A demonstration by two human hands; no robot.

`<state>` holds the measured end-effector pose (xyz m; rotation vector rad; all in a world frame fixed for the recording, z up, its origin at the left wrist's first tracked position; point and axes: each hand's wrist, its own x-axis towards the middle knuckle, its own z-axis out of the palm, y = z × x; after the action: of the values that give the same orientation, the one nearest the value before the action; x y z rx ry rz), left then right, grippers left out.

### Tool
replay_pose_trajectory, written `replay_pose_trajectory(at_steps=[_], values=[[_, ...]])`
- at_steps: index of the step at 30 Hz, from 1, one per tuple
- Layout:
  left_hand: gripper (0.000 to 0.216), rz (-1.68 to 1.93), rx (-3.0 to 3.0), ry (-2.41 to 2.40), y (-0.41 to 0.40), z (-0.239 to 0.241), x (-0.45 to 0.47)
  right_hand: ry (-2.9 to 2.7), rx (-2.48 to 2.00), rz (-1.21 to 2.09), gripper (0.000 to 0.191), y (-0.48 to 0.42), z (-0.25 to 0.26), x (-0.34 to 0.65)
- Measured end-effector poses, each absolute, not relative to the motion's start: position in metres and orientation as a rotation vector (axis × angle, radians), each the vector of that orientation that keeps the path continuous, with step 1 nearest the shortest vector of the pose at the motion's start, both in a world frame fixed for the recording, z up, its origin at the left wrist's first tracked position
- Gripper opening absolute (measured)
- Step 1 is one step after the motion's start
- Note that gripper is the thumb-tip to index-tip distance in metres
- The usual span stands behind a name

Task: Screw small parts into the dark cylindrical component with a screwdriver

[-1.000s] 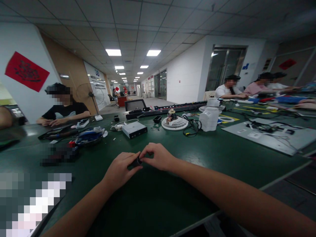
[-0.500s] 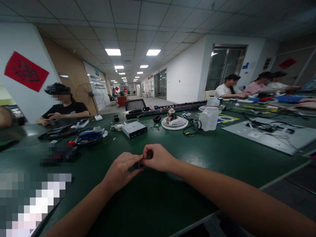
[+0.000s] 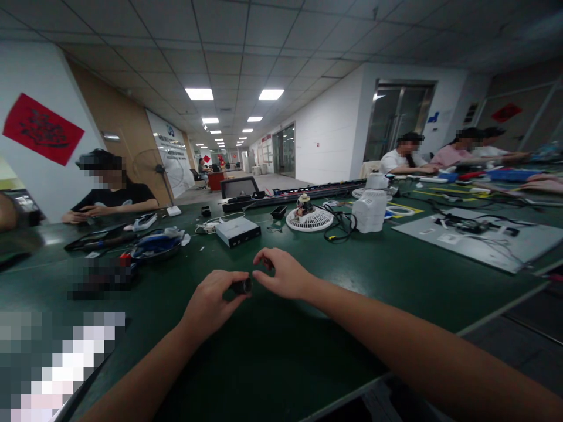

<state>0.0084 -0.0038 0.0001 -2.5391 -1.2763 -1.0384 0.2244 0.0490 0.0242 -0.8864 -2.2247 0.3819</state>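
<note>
Held between the thumb and fingers of my left hand (image 3: pixel 215 299) is a small dark cylinder (image 3: pixel 243 286). Its round, lighter-rimmed end faces right. Close by on the right, my right hand (image 3: pixel 284 274) hovers apart from the cylinder, its thumb and index finger spread. The inner fingers of that hand curl into shadow, and nothing clear shows in them. Both hands are above the green table (image 3: pixel 272 351) near its front edge.
Beyond my hands lie a silver disc drive (image 3: pixel 238 232), a white fan guard with a motor (image 3: pixel 309 218), a white plastic housing (image 3: pixel 369 211) and black cables. A grey panel with a circuit board (image 3: pixel 475 240) is at right. Several people sit around the table.
My right hand has come off the cylinder, and its pinched thumb and finger have parted. My left hand keeps the cylinder, whose end is now uncovered. The view has shifted slightly.
</note>
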Motion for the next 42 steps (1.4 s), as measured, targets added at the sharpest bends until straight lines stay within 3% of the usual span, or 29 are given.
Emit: replay_pose_trajectory(at_steps=[5, 9, 16, 23, 42], values=[[0.034, -0.988, -2.437, -1.453, -0.002, 0.000, 0.006, -2.148, -0.785, 0.319, 0.032, 0.064, 0.024, 0.230], [0.033, -0.956, -2.358, -1.591, 0.000, 0.000, 0.003, -2.096, -0.697, 0.211, 0.019, 0.069, 0.027, 0.236], [0.031, -0.985, -2.317, -1.751, 0.003, 0.002, 0.003, -1.921, -0.611, 0.564, 0.011, 0.068, 0.028, 0.239], [0.032, -0.995, -2.316, -1.773, 0.000, 0.003, 0.002, -2.118, -0.780, 0.684, 0.021, 0.070, 0.026, 0.238], [0.034, -0.928, -2.321, -1.607, -0.002, 0.003, 0.004, -2.245, -0.750, 0.637, 0.015, 0.068, 0.026, 0.236]])
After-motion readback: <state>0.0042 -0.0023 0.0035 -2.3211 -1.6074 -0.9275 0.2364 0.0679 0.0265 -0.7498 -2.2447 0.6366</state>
